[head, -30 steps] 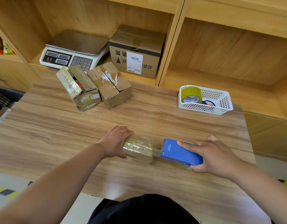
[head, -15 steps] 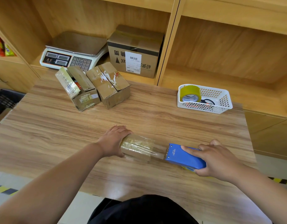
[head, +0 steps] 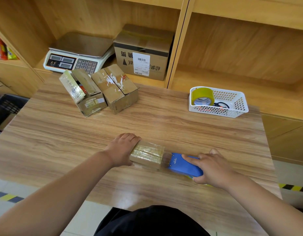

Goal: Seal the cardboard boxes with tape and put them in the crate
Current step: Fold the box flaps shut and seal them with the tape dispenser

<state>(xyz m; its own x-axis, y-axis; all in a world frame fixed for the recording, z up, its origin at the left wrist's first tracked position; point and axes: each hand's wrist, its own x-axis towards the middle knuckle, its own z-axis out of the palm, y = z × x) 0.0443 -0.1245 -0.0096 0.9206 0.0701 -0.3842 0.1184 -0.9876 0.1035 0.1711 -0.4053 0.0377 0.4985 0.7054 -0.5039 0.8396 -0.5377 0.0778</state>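
Observation:
A small tape-covered cardboard box (head: pixel 147 155) lies on the wooden table (head: pixel 164 121) near its front edge. My left hand (head: pixel 121 149) grips the box's left end. My right hand (head: pixel 213 167) holds a blue tape dispenser (head: pixel 184 165) just right of the box, with a strip of clear tape stretched from the box to it. Two more cardboard boxes stand at the table's back left: one with open flaps (head: pixel 86 95), one with closed flaps (head: pixel 116 88). A dark crate (head: pixel 4 109) sits on the floor left of the table.
A white basket (head: pixel 236 108) at the back right holds a yellow tape roll (head: pixel 202 96) and scissors. On the shelf behind stand a weighing scale (head: pixel 77 53) and a larger labelled carton (head: pixel 144 51). Snack packets (head: pixel 0 48) lie on the far left shelf.
My right hand has drawn the dispenser a little rightward and toward me, off the box's right end, leaving tape along the box. My left hand stays on the box.

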